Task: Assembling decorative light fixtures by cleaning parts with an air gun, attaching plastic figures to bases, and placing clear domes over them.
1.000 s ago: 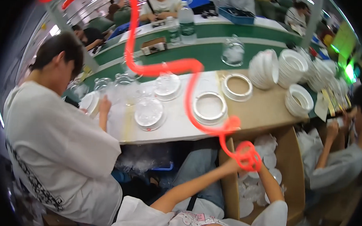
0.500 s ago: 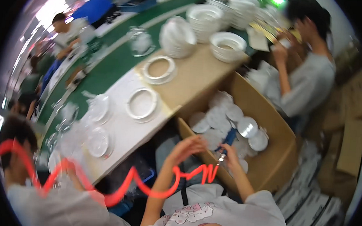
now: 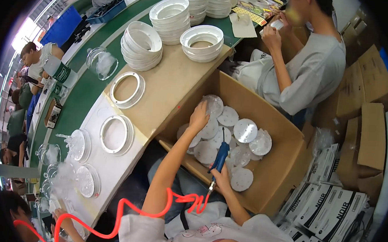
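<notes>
Pointing away from the body over the open cardboard box (image 3: 283,169), a blue tool (image 3: 220,156) is gripped by the right hand (image 3: 221,177), the fingers being curled about its lower part. From the tool's near end a red coiled hose (image 3: 152,215) is led to the lower left, where parts of it are cut off by the picture's edge. At the box's far left, a glossy pale disc (image 3: 214,106) is touched by the left hand (image 3: 199,116); whether it is pinched cannot be told, as the fingertips are partly hidden. Between and to the right of the hands, white discs (image 3: 246,130) are heaped, the lower ones covered by those above. Some are screened by the left forearm and the tool. White rings (image 3: 128,137) are set out on the surface (image 3: 160,101). At upper right, a white item (image 3: 275,26) held by a co-worker (image 3: 315,74) is too small to be made out.
</notes>
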`<state>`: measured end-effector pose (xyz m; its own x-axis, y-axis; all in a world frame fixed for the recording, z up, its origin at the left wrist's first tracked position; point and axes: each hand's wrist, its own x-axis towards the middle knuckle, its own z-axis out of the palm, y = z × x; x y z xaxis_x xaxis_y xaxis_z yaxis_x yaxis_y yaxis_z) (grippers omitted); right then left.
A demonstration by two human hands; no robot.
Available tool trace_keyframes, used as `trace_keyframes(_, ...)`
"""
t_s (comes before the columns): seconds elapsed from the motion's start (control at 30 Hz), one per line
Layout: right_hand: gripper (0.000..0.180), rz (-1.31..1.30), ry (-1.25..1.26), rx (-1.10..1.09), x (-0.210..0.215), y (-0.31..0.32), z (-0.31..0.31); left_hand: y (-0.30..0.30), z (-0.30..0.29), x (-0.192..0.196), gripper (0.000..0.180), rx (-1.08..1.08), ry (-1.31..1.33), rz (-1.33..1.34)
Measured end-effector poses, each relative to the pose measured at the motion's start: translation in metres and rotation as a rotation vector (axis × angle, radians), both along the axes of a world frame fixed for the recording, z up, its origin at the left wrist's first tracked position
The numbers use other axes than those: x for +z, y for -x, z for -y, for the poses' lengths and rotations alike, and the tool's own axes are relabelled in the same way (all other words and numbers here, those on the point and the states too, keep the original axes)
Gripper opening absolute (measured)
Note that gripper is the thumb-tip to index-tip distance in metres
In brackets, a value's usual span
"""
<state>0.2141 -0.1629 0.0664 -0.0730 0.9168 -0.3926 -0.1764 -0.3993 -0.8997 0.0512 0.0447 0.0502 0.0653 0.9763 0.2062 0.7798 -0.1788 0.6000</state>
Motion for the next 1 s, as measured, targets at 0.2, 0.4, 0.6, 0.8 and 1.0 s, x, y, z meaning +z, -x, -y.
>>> trace_keyframes(0.2, 0.029, -0.052, 0.131, 0.039, 0.001, 0.02, -0.001, 0.021, -0.046, -0.029, 0.056, 0.059, 0.131, -0.04)
trace_keyframes(0.4, 0.03, 0.026, 0.102, 0.085, 0.002, 0.007, -0.018, -0.005, 0.002, 0.058, 0.038, -0.268, 0.157, 0.218)
trace_keyframes(0.6, 0.031, 0.009, 0.047, 0.103, 0.039, 0.045, -0.005, 0.089, 0.14, 0.217, 0.031, -0.067, -0.041, 0.452)
trace_keyframes(0.8, 0.047, -0.014, -0.058, 0.023, 0.049, 0.051, 0.001, 0.136, 0.261, 0.177, 0.023, 0.575, -0.114, 0.927)
trace_keyframes(1.0, 0.053, -0.134, -0.084, 0.164, 0.075, 0.082, 0.025, 0.15, 0.344, 0.159, 0.021, 0.833, -0.139, 0.968)
